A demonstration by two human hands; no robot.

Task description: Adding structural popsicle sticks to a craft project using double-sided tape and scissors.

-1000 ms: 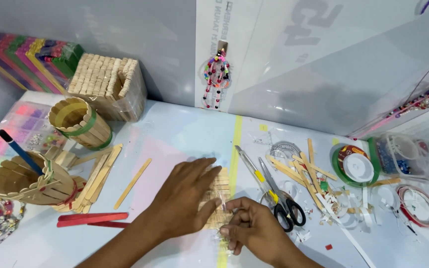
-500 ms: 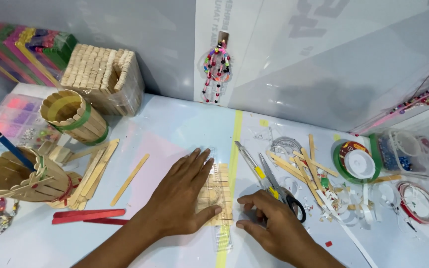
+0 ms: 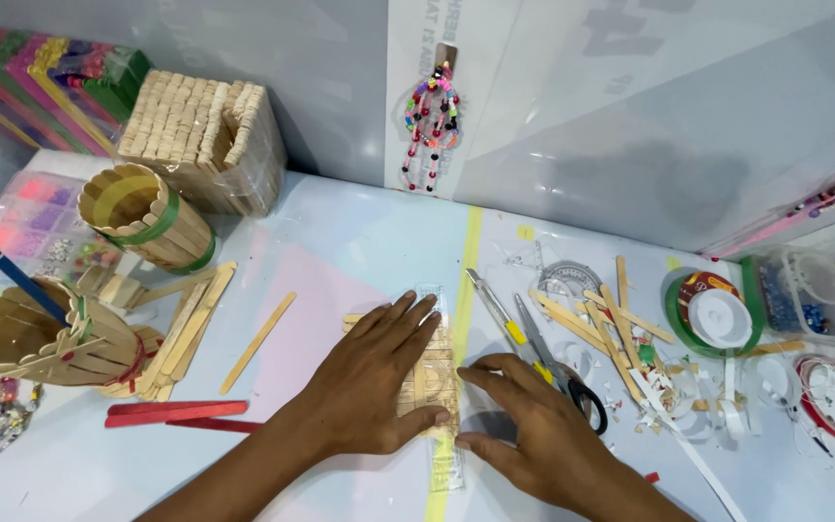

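matt wooden stick panel (image 3: 434, 377), glossy table (image 3: 340, 256)

You have one view only, from the camera on your head. It looks steeply down and forward over the tabletop (image 3: 340, 251), close enough that your forearms enter from the bottom edge and your hands, left hand (image 3: 374, 382) and right hand (image 3: 543, 435), sit low in the middle. The far grey wall (image 3: 244, 77) fills the top of the frame.

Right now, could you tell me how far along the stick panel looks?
Done: two stick cups stand at the left. In hand: the left hand presses flat on a panel of sticks; the right hand rests at its edge. Left: loose sticks lie unused beside the cups.
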